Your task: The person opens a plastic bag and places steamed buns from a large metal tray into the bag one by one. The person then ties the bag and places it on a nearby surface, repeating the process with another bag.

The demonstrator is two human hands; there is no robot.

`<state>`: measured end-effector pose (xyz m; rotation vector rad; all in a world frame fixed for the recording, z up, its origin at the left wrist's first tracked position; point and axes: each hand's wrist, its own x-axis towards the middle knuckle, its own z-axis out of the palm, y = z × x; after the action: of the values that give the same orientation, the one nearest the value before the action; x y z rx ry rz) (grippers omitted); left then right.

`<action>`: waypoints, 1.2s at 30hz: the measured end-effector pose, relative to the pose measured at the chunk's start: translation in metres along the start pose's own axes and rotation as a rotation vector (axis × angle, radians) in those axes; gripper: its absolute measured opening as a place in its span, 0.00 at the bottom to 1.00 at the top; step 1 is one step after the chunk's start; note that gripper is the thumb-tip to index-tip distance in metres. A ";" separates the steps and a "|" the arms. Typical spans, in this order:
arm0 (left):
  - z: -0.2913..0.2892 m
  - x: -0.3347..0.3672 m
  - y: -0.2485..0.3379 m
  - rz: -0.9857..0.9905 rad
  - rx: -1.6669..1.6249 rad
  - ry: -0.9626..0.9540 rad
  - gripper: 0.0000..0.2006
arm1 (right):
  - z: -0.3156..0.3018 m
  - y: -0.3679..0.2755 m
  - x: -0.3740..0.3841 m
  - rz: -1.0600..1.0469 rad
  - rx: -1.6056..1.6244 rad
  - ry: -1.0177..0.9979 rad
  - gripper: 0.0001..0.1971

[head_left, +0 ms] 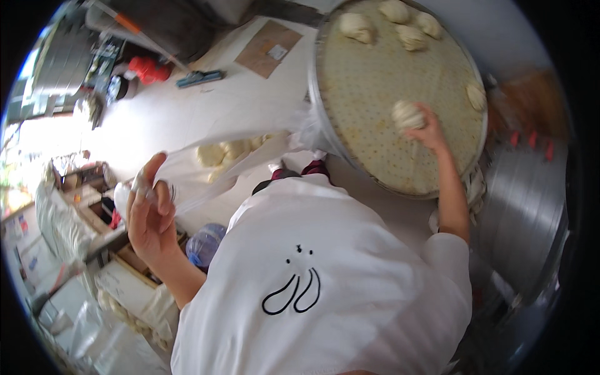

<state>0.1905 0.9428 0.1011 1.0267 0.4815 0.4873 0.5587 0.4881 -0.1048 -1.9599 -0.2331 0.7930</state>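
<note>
My right hand (pixel 429 131) is closed around a pale twisted steamed bun (pixel 406 117), above a large round steamer tray (pixel 375 147) dotted with holes. Several more twisted buns (pixel 357 27) lie toward the tray's far edge, and one bun (pixel 476 97) sits by its right rim. On the left, my left hand (pixel 152 215) is raised, its fingers pinching the edge of a clear plastic bag (pixel 259 167). The bag stretches across to the tray's left rim, and several buns (pixel 231 152) are inside it.
A mop (pixel 199 78) and a flattened piece of cardboard (pixel 270 49) lie on the pale floor. A big water bottle (pixel 206 244) stands below my left forearm. Stacked metal steamer rings (pixel 525 206) are at the right. Shelves and boxes (pixel 134 259) crowd the left side.
</note>
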 end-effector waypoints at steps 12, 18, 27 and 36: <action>0.051 0.000 0.029 0.010 -0.167 -0.177 0.34 | 0.327 -0.175 0.017 -0.930 -0.418 -0.357 0.29; 0.017 -0.008 0.014 0.041 -0.198 0.087 0.28 | 0.184 -0.140 0.145 -0.899 -0.322 0.175 0.30; 0.037 0.020 0.003 -0.009 -0.021 0.385 0.22 | 0.056 -0.105 0.309 -0.304 -0.789 0.210 0.50; 0.038 0.015 0.029 0.138 0.068 0.293 0.31 | -0.058 -0.111 0.305 0.081 -0.838 0.205 0.49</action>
<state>0.2202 0.9377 0.1410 1.0635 0.6940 0.7551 0.8471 0.6466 -0.1244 -2.8330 -0.4090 0.5757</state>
